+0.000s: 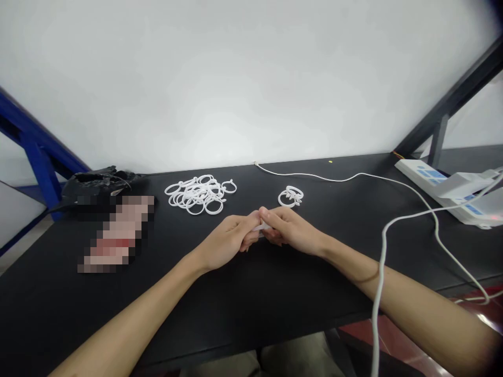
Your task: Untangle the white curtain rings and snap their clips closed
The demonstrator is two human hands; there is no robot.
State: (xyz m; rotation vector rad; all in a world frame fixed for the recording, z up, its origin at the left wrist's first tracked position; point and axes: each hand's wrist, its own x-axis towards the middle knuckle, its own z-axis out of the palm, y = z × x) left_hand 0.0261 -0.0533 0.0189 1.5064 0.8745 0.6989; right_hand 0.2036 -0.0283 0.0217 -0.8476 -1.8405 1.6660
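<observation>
1. From my remote seat, I see a blue frame [37,159] slanting at the far left end of the black desk [220,314].
2. A crumpled black bag [96,182] lies near it, with a pixelated patch [121,230] just in front; I cannot tell what that covers.
3. Next comes a loose pile of white rings [199,195], overlapping, beyond my left hand and clear of it.
4. My left hand [223,241] has its fingers curled closed on one end of a white piece [259,228], which sits between both hands above the desk, mostly hidden by them.
5. My right hand [294,230] has its fingers closed on the other end, thumbs close together.
6. Just beyond that hand lies a smaller cluster of rings [291,196], well apart from the pile.
7. A white cable [378,298] hangs across my view of the right forearm; a thinner cord [306,175] snakes along the back and down the right side.
8. At far right, a white power strip [440,188] lies before a dark brace [451,104].
</observation>
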